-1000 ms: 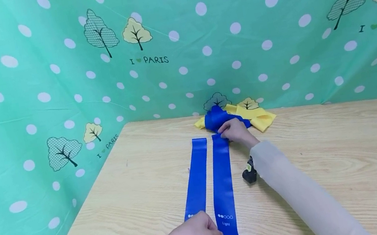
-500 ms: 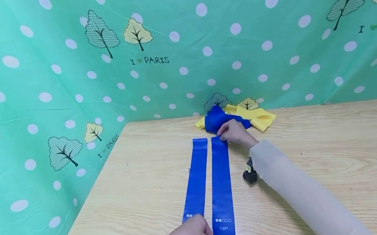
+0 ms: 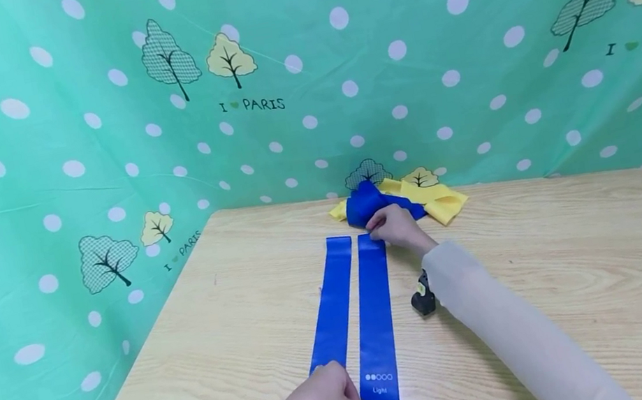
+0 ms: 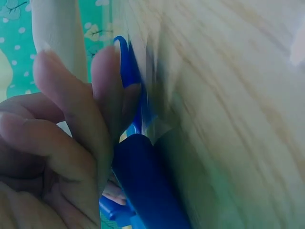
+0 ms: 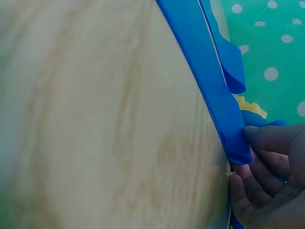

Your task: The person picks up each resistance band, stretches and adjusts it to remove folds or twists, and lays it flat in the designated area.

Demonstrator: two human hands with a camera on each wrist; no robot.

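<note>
Wooden tabletop [image 3: 563,273] under blue bands [image 3: 374,318]

The left hand's fingers [image 4: 78,107] are showing beside a blue band [image 4: 145,179] (wood-grain counter [image 4: 238,119] is filling the right).

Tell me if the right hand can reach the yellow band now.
Likely yes: the right end of the yellow band lies uncovered just beyond the right hand. But that hand pinches the far end of the blue band marked Light, so it would probably have to let go first.
</note>
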